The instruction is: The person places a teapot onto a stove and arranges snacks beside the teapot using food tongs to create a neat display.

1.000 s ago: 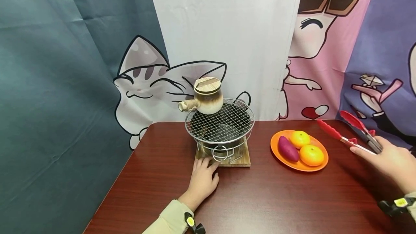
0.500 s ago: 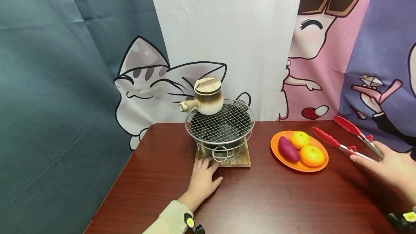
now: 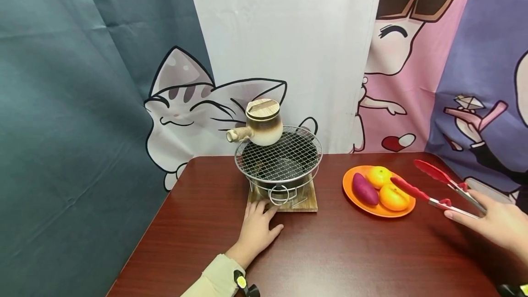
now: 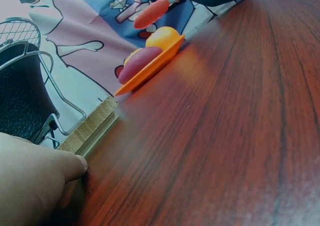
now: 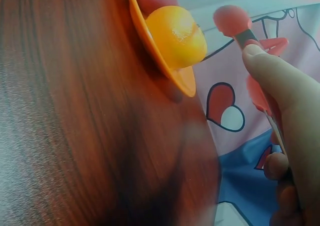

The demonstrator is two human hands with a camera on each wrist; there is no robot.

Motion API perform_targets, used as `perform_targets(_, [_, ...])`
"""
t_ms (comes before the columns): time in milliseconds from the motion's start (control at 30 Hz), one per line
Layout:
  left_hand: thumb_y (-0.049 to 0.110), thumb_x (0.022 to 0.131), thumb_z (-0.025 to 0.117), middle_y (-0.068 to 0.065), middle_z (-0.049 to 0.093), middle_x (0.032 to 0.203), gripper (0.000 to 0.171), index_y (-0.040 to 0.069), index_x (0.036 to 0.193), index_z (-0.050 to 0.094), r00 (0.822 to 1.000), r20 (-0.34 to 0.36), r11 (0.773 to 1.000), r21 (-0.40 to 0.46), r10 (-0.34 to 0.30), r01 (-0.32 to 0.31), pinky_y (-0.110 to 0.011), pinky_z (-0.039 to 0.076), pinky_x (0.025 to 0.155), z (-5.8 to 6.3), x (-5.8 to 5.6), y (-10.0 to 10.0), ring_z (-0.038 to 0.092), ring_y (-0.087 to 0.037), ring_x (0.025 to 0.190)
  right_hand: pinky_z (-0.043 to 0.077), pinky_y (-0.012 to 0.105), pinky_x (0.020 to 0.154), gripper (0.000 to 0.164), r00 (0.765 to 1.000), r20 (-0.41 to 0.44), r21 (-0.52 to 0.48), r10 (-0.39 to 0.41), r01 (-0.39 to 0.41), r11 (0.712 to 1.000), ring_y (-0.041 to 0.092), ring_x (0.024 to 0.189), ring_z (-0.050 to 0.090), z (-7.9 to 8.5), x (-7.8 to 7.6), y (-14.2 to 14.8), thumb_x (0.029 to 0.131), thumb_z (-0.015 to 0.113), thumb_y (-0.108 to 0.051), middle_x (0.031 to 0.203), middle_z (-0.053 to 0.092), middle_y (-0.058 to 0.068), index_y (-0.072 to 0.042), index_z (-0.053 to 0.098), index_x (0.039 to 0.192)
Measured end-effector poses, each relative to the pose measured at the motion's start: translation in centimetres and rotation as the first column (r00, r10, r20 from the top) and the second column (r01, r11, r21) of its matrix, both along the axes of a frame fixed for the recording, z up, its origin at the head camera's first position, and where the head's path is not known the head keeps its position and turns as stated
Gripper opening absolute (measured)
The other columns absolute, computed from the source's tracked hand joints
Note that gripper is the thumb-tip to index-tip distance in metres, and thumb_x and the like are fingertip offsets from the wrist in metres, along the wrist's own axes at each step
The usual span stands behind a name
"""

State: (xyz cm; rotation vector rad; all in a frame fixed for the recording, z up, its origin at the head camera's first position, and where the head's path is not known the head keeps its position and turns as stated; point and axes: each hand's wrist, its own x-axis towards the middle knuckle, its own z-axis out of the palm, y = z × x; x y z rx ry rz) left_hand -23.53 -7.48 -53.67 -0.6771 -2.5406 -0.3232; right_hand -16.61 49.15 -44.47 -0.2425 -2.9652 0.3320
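My right hand [image 3: 497,221] grips metal tongs [image 3: 438,191] with red tips, spread apart and pointing left. One red tip overlaps the front orange in the head view. An orange plate [image 3: 352,201] carries a purple sweet potato [image 3: 365,189] and two oranges, the front orange [image 3: 393,198] and the back orange [image 3: 378,177]. My left hand [image 3: 257,230] rests with its fingers spread at the front left edge of a wooden board [image 3: 308,203]. On that board stands a black stove [image 3: 257,183] under a round wire grill [image 3: 284,164]. The right wrist view shows the thumb along the tongs.
A small lidded pot [image 3: 266,129] with a side handle stands toward the back left of the grill. The dark red table [image 3: 330,251] ends at a printed cloth backdrop [image 3: 288,35]. A wire ring [image 3: 279,195] hangs at the stove's front.
My right hand has lowered the tongs and brought them left toward the plate, their tips spreading wider. The left hand stays at the board, its thumb slightly farther out.
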Motion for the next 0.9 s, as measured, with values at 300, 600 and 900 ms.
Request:
perform_targets(300, [0.045, 0.082, 0.079, -0.007, 0.057, 0.13, 0.054, 0.022, 0.13, 0.07, 1.0, -0.001, 1.0, 0.005, -0.005, 0.005, -0.065, 0.034, 0.109, -0.1, 0.0, 0.0, 0.049, -0.032, 0.126, 0.049, 0.069, 0.067, 0.101, 0.994, 0.108, -0.003, 0.013, -0.013, 1.0, 0.061, 0.09, 0.054, -1.1, 0.5, -0.1, 0.084, 0.063, -0.071, 0.107, 0.05, 0.049, 0.013, 0.041, 0.136])
perform_targets(600, [0.045, 0.082, 0.079, -0.008, 0.057, 0.13, 0.054, 0.021, 0.129, 0.07, 1.0, -0.008, 1.0, 0.007, -0.005, 0.005, -0.064, 0.034, 0.109, 0.1, 0.1, 0.0, 0.049, -0.031, 0.126, 0.046, 0.072, 0.072, 0.097, 0.993, 0.103, -0.003, 0.062, -0.062, 0.998, 0.062, 0.093, 0.055, -1.8, 0.9, -0.3, 0.086, 0.063, -0.068, 0.105, 0.055, 0.046, 0.014, 0.043, 0.134])
perform_targets(900, [0.045, 0.082, 0.079, -0.008, 0.057, 0.131, 0.053, 0.021, 0.129, 0.07, 1.0, -0.004, 1.0, 0.006, -0.005, 0.005, -0.064, 0.034, 0.109, 0.3, 0.2, 0.0, 0.049, -0.031, 0.127, 0.049, 0.068, 0.068, 0.096, 0.988, 0.117, 0.022, 0.105, -0.109, 0.994, 0.058, 0.091, 0.06, -2.9, 0.7, -0.1, 0.086, 0.062, -0.069, 0.106, 0.057, 0.045, 0.015, 0.047, 0.13])
